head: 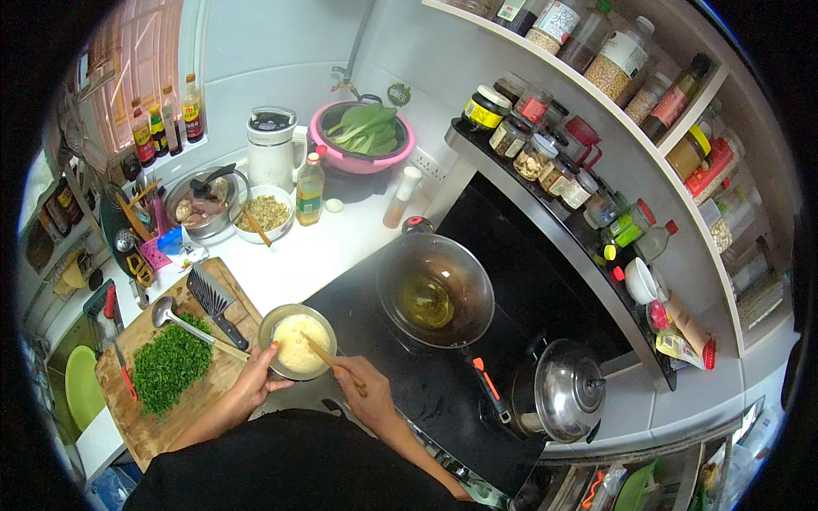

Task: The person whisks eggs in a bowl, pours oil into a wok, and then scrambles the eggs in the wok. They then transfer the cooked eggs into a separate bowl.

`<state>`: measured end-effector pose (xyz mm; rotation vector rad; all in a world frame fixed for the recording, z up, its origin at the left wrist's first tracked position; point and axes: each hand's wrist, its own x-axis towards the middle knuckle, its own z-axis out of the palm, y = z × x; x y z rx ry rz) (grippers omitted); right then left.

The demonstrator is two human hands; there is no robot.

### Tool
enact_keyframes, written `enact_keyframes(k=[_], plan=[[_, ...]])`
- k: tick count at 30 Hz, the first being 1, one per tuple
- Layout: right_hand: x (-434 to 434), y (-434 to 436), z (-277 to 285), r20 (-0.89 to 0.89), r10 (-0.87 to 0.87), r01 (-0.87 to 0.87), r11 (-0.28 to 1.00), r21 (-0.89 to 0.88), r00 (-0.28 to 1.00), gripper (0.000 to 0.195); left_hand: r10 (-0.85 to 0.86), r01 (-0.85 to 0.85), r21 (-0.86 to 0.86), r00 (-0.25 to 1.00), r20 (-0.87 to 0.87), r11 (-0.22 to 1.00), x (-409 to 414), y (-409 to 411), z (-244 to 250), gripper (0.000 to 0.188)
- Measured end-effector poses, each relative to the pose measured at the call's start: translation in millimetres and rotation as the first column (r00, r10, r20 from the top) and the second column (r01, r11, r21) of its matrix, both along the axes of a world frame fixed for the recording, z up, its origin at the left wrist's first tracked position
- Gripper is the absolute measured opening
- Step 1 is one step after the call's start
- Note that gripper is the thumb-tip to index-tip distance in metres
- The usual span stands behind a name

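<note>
My left hand (pixel 255 379) grips the side of a metal bowl (pixel 267 329) that holds a pale yellow, frothy liquid (pixel 299 342), which looks like beaten egg. In my right hand (pixel 370 389) is a pair of wooden chopsticks (pixel 317 349), their tips dipped into the liquid. The bowl is held over the front left edge of the black stove (pixel 441 396). Behind it sits a wok (pixel 470 300) with a pool of yellowish oil (pixel 427 303) in its bottom. Left of the bowl, a wooden cutting board (pixel 128 428) carries chopped green herbs (pixel 172 367), a ladle (pixel 192 329), a cleaver (pixel 214 303) and a red-handled knife (pixel 126 377).
A lidded pot (pixel 569 389) stands on the stove's right. On the back counter are a white bowl of chopped food (pixel 265 214), an oil bottle (pixel 310 191), an egg (pixel 333 205) and a pink basin (pixel 402 160) with leafy greens. Jars line the black ledge (pixel 569 223) above the stove.
</note>
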<state>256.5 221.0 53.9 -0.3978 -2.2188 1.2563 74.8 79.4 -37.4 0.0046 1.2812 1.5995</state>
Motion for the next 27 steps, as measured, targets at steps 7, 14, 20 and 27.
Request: enact_keyframes(k=[7, 14, 20, 27], plan=[[0, -3, -8, -0.071, -0.063, 0.061, 0.998, -0.034, 0.995, 0.018, -0.001, 0.003, -0.049, 0.999, 0.034, 0.999, 0, -2, 1, 0.057], [4, -6, 5, -0.045, -0.047, 0.046, 0.999, -0.024, 0.998, 0.013, -0.008, 0.01, -0.048, 1.0, 0.025, 0.999, 0, -2, -4, 0.06], [6, -5, 0, -0.096, -0.075, 0.076, 0.997, 0.007, 0.993, 0.012, -0.03, 0.032, -0.03, 0.997, 0.067, 0.999, -2, -3, -10, 0.06], [9, -4, 6, -0.131, -0.076, 0.071, 0.997, -0.043, 0.989, 0.014, -0.031, 0.032, -0.024, 0.998, 0.046, 0.999, -2, -2, -12, 0.069]])
